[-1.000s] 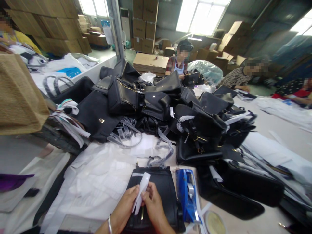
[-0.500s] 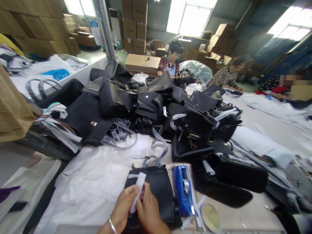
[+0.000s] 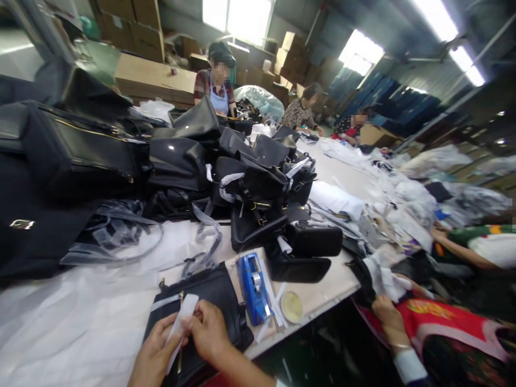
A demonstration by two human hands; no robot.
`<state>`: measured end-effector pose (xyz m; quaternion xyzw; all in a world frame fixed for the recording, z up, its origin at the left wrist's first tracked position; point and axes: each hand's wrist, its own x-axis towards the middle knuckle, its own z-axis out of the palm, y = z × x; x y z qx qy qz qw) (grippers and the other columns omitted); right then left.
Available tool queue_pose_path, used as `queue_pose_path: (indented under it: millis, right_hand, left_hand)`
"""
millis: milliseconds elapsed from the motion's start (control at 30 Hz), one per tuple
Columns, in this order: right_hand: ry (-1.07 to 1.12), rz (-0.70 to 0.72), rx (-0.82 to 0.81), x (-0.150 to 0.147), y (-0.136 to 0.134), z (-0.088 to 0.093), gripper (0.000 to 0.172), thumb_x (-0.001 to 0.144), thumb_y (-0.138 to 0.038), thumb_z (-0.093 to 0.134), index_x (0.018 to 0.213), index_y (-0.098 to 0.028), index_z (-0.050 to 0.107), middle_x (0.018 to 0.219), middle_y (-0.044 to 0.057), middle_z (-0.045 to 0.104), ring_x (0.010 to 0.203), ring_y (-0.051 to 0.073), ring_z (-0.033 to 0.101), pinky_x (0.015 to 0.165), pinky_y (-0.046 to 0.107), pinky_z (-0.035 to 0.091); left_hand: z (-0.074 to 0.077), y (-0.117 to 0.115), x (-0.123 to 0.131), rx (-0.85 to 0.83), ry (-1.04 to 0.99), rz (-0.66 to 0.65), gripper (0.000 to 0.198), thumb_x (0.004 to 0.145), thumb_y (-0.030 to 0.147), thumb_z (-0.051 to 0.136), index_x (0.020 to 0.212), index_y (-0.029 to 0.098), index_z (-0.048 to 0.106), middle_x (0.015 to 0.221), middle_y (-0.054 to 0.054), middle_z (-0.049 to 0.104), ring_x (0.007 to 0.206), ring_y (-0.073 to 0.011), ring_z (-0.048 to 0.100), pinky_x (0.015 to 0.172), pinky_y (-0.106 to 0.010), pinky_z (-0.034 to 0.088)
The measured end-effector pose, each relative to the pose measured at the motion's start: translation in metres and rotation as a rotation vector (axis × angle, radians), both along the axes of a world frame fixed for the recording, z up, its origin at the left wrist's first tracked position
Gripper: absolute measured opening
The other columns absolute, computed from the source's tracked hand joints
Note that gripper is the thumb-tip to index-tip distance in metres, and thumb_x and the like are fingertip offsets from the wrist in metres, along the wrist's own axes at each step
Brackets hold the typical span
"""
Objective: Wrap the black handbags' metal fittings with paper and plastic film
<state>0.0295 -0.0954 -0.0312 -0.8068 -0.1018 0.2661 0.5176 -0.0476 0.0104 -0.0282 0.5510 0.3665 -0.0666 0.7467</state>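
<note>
Both of my hands pinch a white paper strip over a flat black handbag lying on the table's near edge. My left hand grips the strip from the left with closed fingers. My right hand holds its upper right side, fingers pressed together. A gold metal fitting shows on the bag just under the strip. A blue tape dispenser lies right of the bag, close to my right hand.
A big heap of black handbags fills the table's middle and left. White wrapping paper covers the near left. A round tin lid lies by the dispenser. Another person's hand works at the right; more people sit farther back.
The view has swung right and closer to the table, bringing the neighbour on the right into sight. My hands have kept hold of the strip over the bag.
</note>
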Motion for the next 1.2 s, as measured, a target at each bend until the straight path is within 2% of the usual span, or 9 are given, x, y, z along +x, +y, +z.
queue_pose_path:
  millis: [167,267,367,467,600,767,1000,1100,1200]
  right_hand:
    - [-0.222,0.087,-0.074,0.011,-0.040,0.024,0.003,0.082,-0.022,0.061,0.080,-0.021,0.063,0.078,-0.002,0.064,0.074,0.015,0.060,0.066,0.023,0.041]
    - [-0.286,-0.120,-0.175,0.036,-0.101,0.030,0.018,0.092,-0.029,0.046,0.085,-0.023,0.062,0.084,0.000,0.064,0.082,0.017,0.059,0.075,0.026,0.041]
    - [-0.293,-0.321,-0.375,0.055,-0.166,0.015,0.025,0.088,-0.042,0.048,0.092,-0.021,0.061,0.094,0.006,0.064,0.093,0.024,0.058,0.084,0.033,0.041]
    - [-0.124,-0.249,-0.361,0.059,-0.202,-0.008,0.034,0.084,-0.050,0.048,0.082,-0.020,0.062,0.080,0.006,0.066,0.081,0.024,0.061,0.076,0.033,0.044]
    - [-0.056,-0.191,-0.291,0.054,-0.206,-0.028,0.041,0.082,-0.056,0.047,0.084,-0.019,0.064,0.077,0.004,0.067,0.077,0.023,0.062,0.072,0.030,0.046]
    - [-0.064,-0.211,-0.257,0.057,-0.201,-0.032,0.046,0.078,-0.062,0.050,0.067,-0.018,0.060,0.067,0.003,0.060,0.070,0.021,0.058,0.067,0.029,0.044]
    - [-0.133,-0.254,-0.226,0.045,-0.203,-0.008,0.043,0.078,-0.059,0.053,0.067,-0.018,0.060,0.075,0.003,0.058,0.077,0.022,0.056,0.075,0.030,0.042]
    - [-0.033,-0.287,-0.192,0.032,-0.206,0.002,0.041,0.079,-0.059,0.053,0.070,-0.019,0.059,0.066,0.000,0.056,0.064,0.018,0.052,0.062,0.026,0.040]
    - [0.165,-0.340,-0.096,0.020,-0.209,-0.001,0.043,0.076,-0.061,0.055,0.067,-0.019,0.055,0.057,-0.003,0.051,0.049,0.013,0.043,0.049,0.024,0.033]
  left_hand:
    - [-0.008,0.007,-0.003,0.006,0.057,-0.150,0.051,0.069,0.056,0.071,0.098,0.016,0.060,0.082,-0.004,0.070,0.078,-0.0222,0.065,0.069,-0.026,0.049]
    - [-0.003,0.007,-0.004,0.025,0.072,-0.134,0.048,0.073,0.058,0.066,0.097,0.017,0.059,0.084,-0.004,0.070,0.077,-0.0201,0.063,0.071,-0.026,0.048]
    - [0.003,0.004,-0.003,0.031,0.061,-0.120,0.048,0.074,0.058,0.064,0.097,0.016,0.058,0.085,-0.006,0.070,0.077,-0.0193,0.061,0.071,-0.026,0.047]
    - [0.005,0.002,-0.001,0.041,0.045,-0.114,0.047,0.075,0.057,0.064,0.096,0.016,0.058,0.083,-0.005,0.069,0.074,-0.0185,0.059,0.069,-0.026,0.046]
    - [0.006,0.001,-0.002,0.029,0.020,-0.093,0.043,0.078,0.055,0.062,0.095,0.016,0.057,0.084,-0.006,0.069,0.075,-0.0183,0.059,0.070,-0.027,0.046]
    - [0.010,0.000,-0.004,0.046,0.014,-0.062,0.042,0.078,0.053,0.064,0.094,0.015,0.059,0.082,-0.006,0.069,0.071,-0.0184,0.059,0.066,-0.027,0.046]
    - [0.010,0.000,-0.002,0.036,-0.001,-0.062,0.041,0.078,0.052,0.064,0.094,0.015,0.059,0.081,-0.006,0.068,0.070,-0.0178,0.059,0.065,-0.027,0.045]
    - [0.009,0.000,-0.003,0.036,0.003,-0.074,0.039,0.080,0.052,0.062,0.094,0.015,0.058,0.082,-0.005,0.068,0.070,-0.0168,0.058,0.066,-0.026,0.045]
    - [0.009,0.001,-0.003,0.038,0.007,-0.081,0.040,0.079,0.052,0.063,0.093,0.015,0.058,0.082,-0.005,0.068,0.071,-0.0163,0.058,0.066,-0.025,0.044]
